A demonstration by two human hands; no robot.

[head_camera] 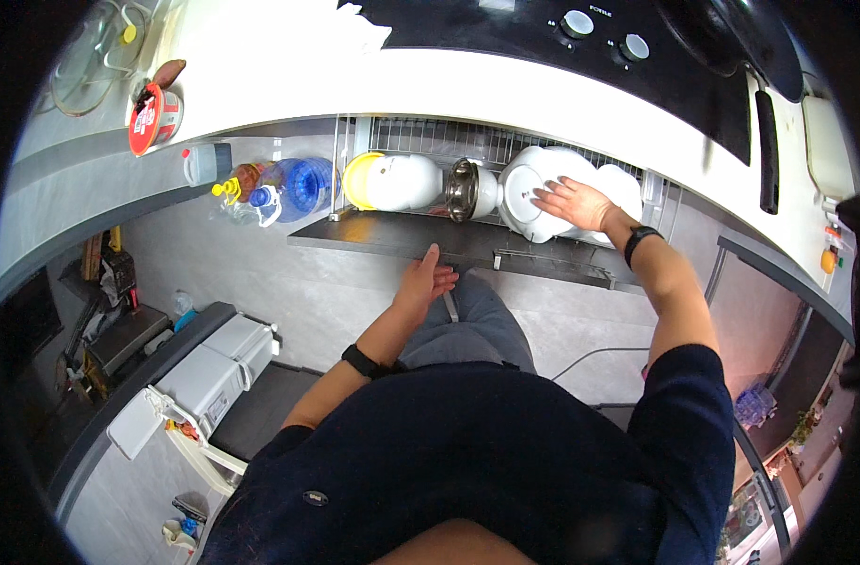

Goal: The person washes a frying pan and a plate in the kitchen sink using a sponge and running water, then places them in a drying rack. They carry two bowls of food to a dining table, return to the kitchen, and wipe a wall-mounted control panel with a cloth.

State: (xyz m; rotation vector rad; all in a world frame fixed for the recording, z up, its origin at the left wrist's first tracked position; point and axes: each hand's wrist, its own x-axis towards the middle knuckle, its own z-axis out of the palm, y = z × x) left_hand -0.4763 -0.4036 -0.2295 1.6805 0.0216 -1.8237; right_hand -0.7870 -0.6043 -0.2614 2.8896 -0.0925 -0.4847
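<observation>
A pull-out drawer with a dark front panel (401, 232) stands drawn out below the countertop. White dishes rest on edge in its wire rack (437, 135). My right hand (574, 203) lies over a large white bowl (521, 187), fingers spread, palm down; whether it touches the bowl I cannot tell. Left of that bowl are a stainless steel bowl (462, 189), several white bowls (412, 182) and a yellow-rimmed bowl (361, 181). My left hand (423, 286) is at the near edge of the front panel, thumb raised, holding nothing. Contact with the panel is unclear.
On the floor left of the drawer stand a large blue-capped plastic bottle (295, 187), a yellow-capped oil bottle (243, 185) and a pale jug (205, 164). Above is a black cooktop (514, 35) with a pan's handle (767, 152). A grey lidded bin (214, 367) stands lower left.
</observation>
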